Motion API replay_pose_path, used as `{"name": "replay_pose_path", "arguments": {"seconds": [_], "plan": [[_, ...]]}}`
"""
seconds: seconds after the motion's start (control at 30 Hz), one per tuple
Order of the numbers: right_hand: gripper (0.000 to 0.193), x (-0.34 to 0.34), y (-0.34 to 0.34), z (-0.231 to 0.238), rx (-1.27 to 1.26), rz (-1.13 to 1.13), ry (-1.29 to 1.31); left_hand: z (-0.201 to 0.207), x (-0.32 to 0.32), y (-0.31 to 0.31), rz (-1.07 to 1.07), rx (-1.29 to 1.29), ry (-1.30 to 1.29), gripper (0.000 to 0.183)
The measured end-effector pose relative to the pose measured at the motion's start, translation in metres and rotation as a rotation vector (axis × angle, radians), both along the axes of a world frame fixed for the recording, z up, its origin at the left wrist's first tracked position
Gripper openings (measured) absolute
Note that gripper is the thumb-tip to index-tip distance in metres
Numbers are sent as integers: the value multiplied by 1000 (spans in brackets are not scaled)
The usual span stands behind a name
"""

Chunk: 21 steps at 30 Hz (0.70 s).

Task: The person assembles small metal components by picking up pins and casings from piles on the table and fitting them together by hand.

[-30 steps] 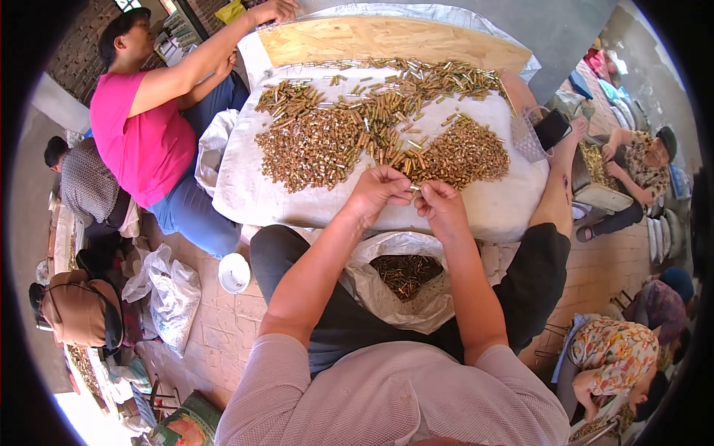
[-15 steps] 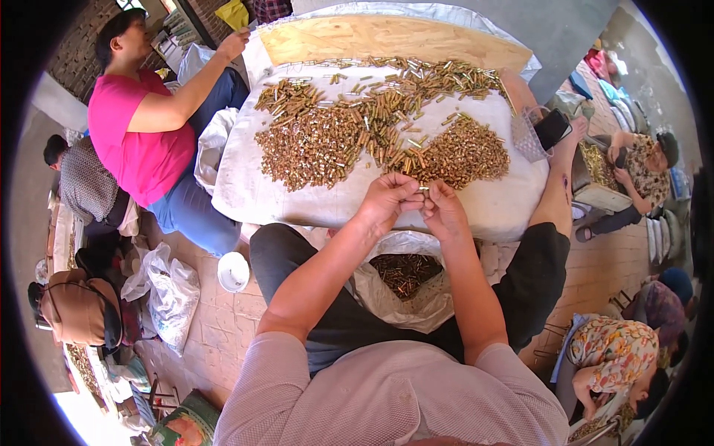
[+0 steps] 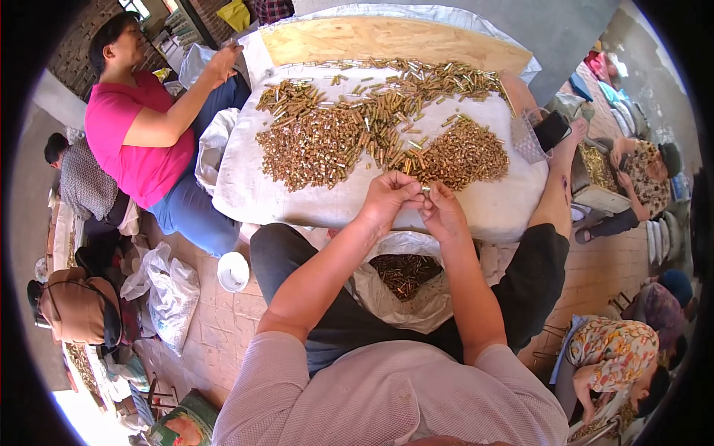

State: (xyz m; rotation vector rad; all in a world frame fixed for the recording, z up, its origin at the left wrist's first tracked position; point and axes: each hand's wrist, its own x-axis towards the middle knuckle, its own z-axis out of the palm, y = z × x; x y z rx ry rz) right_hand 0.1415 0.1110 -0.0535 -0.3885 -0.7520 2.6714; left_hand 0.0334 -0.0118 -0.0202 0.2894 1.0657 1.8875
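Observation:
My left hand (image 3: 391,198) and my right hand (image 3: 445,209) meet above the near edge of the cloth-covered table (image 3: 245,195). Between their pinched fingertips is a small brass-coloured cylinder (image 3: 425,189), gripped from both sides; fingers hide most of it. Just beyond lies a pile of short brass pieces (image 3: 476,152), with a larger similar pile (image 3: 309,149) to the left. Longer thin brass tubes (image 3: 428,78) spread across the far side and run down between the piles. Below my hands, an open white sack (image 3: 420,316) holds many darker brass pieces (image 3: 401,273).
A wooden board (image 3: 394,39) borders the table's far edge. At right a clear plastic basket (image 3: 526,137) stands beside a black phone (image 3: 552,131). A co-worker in pink (image 3: 141,141) sits at left, near a white bucket (image 3: 233,272) and a filled plastic bag (image 3: 172,297).
My two hands stay together with the cylinder, which has turned slightly. The co-worker in pink has drawn the raised hand down and back toward the body.

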Motion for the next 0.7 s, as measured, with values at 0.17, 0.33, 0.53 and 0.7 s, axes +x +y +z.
{"name": "replay_pose_path", "arguments": {"seconds": [0.17, 0.33, 0.53, 0.7], "plan": [[9, 3, -1, 15, 82, -35, -54, 8, -7, -6, -22, -85, 122, 9], [7, 8, 8, 26, 447, 38, -137, 16, -43, -12, 54, -217, 370, 16], [6, 5, -3, 32, 923, 437, -230, 7, -82, -33, 76, -450, 633, 12], [12, -21, -30, 2, 1577, -16, -119, 4, -77, -32, 106, -686, 1224, 11]]}}
